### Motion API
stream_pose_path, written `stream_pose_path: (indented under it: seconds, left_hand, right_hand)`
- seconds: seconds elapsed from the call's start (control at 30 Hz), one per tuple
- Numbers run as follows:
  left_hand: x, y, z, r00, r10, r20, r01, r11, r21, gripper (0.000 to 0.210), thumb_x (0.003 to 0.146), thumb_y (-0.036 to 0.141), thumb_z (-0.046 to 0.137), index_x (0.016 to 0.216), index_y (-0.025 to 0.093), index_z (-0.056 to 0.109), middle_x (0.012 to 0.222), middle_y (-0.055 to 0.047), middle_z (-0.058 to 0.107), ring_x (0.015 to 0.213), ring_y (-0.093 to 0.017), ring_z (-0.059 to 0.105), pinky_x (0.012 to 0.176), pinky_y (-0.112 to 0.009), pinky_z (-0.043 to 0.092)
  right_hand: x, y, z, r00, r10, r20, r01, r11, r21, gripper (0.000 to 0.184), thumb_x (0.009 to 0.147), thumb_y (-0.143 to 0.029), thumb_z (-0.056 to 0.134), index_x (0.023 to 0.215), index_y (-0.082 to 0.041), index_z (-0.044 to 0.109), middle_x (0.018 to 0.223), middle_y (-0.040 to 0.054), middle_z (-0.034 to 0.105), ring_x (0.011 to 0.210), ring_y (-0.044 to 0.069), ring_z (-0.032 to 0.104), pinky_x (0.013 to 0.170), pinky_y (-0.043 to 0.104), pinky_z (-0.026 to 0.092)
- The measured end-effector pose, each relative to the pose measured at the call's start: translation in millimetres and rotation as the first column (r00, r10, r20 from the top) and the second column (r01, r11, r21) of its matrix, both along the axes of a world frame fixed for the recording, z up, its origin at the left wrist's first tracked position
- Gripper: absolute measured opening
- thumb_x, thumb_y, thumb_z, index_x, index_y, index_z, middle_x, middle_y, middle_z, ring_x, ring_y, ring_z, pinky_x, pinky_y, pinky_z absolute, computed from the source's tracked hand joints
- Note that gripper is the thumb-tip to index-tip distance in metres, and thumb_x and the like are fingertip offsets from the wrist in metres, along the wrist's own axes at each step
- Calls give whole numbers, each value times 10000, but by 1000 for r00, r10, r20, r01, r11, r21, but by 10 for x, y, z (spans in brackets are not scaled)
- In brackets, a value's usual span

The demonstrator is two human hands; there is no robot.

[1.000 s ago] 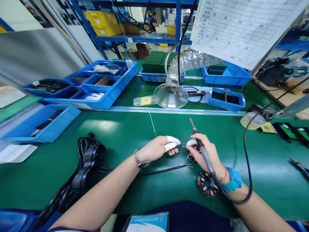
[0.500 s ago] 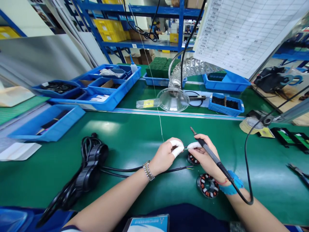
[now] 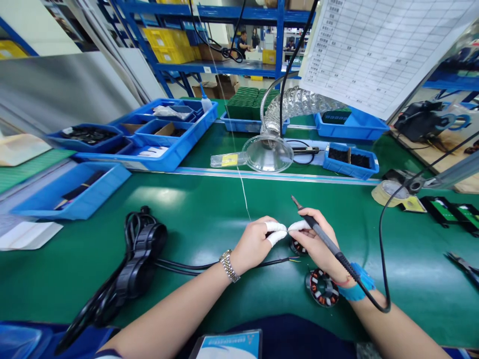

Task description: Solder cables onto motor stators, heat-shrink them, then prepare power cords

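Observation:
My left hand (image 3: 258,244), its thumb and a finger wrapped in white, is closed in a pinch on a thin wire, mostly hidden by the fingertips. Touching those fingertips, my right hand (image 3: 318,247) pinches at the same spot. A soldering iron (image 3: 322,233) lies across my right hand, gripped there with its tip pointing up and left. From above, a thin pale strand (image 3: 244,192) runs down behind my left hand. One wound motor stator (image 3: 322,288) lies below my right hand; another stator (image 3: 298,247) is partly covered by it. A black cable (image 3: 277,262) with bared coloured ends passes under my left wrist.
A black cable bundle (image 3: 138,269) lies at left. A clear fume funnel (image 3: 268,155) stands ahead, with a blue parts tray (image 3: 175,152) to its left and a small blue bin (image 3: 352,172) to its right. Pliers (image 3: 464,267) and a tape roll (image 3: 377,192) lie at right.
My two hands have come closer, so their fingertips now meet and cover the wire seen between them before. The pale strand has swung slightly left.

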State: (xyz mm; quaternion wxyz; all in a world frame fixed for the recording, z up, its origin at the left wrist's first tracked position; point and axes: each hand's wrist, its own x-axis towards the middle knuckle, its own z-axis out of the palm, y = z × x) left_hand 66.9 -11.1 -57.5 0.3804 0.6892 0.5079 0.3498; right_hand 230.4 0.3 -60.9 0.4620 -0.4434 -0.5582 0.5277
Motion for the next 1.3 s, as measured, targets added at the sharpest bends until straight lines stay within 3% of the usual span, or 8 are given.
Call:
stream_pose_path:
  seconds: [0.13, 0.37, 0.5, 0.7, 0.93, 1.1, 1.3]
  left_hand:
    - [-15, 56, 21, 990, 53, 128, -16, 962, -274, 200, 789, 311, 529, 763, 140, 630, 668, -1, 578, 530, -102, 443, 538, -227, 371]
    - [-65, 129, -24, 976, -43, 214, 108, 948, -299, 203, 754, 332, 565, 687, 144, 601, 681, 4, 583, 676, -135, 504, 677, -241, 386]
    - [-67, 119, 12, 984, -81, 160, 127, 947, -297, 217, 750, 349, 569, 712, 146, 634, 702, -8, 613, 698, -151, 531, 682, -250, 408]
    - [-80, 122, -22, 982, -74, 173, 128, 938, -324, 251, 735, 384, 589, 779, 151, 673, 778, -32, 666, 770, -181, 572, 742, -279, 429]
    - [-74, 218, -89, 979, 21, 205, 56, 930, -364, 212, 679, 346, 626, 672, 134, 633, 703, -28, 641, 697, -160, 553, 713, -282, 413]
    - [-72, 227, -90, 980, 31, 199, 47, 925, -378, 188, 666, 322, 628, 673, 135, 627, 691, -20, 634, 694, -158, 553, 705, -278, 409]
    - [-54, 210, -66, 982, 14, 187, 57, 928, -368, 163, 672, 300, 613, 675, 138, 623, 699, -21, 639, 693, -159, 559, 689, -270, 414]
  right_hand:
    - [-1, -43, 1, 986, -39, 161, 29, 998, 61, 374, 671, -193, 636, 1003, -208, 465, 706, -17, 612, 589, 113, 592, 562, 226, 497]
    - [128, 37, 15, 926, -71, 371, -62, 940, 335, 405, 702, -209, 637, 1063, -230, 456, 848, 22, 650, 652, 125, 601, 638, 250, 502]
    - [110, 81, -13, 904, 53, 425, -204, 926, 317, 355, 744, -211, 588, 1070, -229, 450, 820, 13, 647, 628, 118, 601, 635, 247, 501]
    - [77, 104, 4, 881, 81, 467, -286, 876, 388, 283, 769, -194, 549, 1041, -220, 474, 814, 12, 644, 680, 119, 614, 665, 242, 490]
    - [171, 133, 35, 906, 43, 421, -181, 939, 293, 318, 751, -186, 560, 1049, -224, 454, 794, 3, 657, 681, 125, 623, 687, 256, 497]
    - [173, 78, -8, 867, 105, 487, -265, 925, 273, 339, 748, -187, 546, 1075, -221, 459, 733, -12, 641, 568, 107, 580, 586, 230, 485]
    - [77, 83, -73, 875, 116, 469, -264, 928, 263, 354, 744, -159, 513, 1085, -221, 436, 707, -25, 613, 546, 97, 551, 566, 219, 465]
